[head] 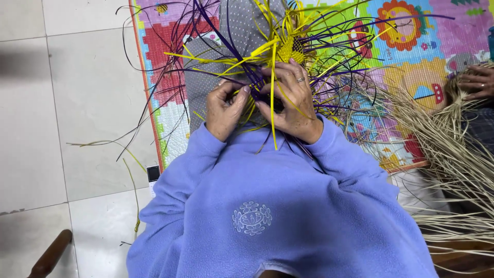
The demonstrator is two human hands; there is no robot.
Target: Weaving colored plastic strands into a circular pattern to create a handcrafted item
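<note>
A half-woven piece of yellow and purple strips rests over my grey dotted lap, with loose strands fanning out on all sides. My left hand pinches purple and yellow strands at its near edge. My right hand, with a ring on one finger, grips the strands right beside it, fingers curled over the weave. The two hands almost touch. My blue fleece sleeves fill the lower frame.
A colourful play mat lies under the work on white floor tiles. Another person's hand holds pale straw fibres at the right. A brown wooden handle shows at bottom left. Stray strands lie on the tiles.
</note>
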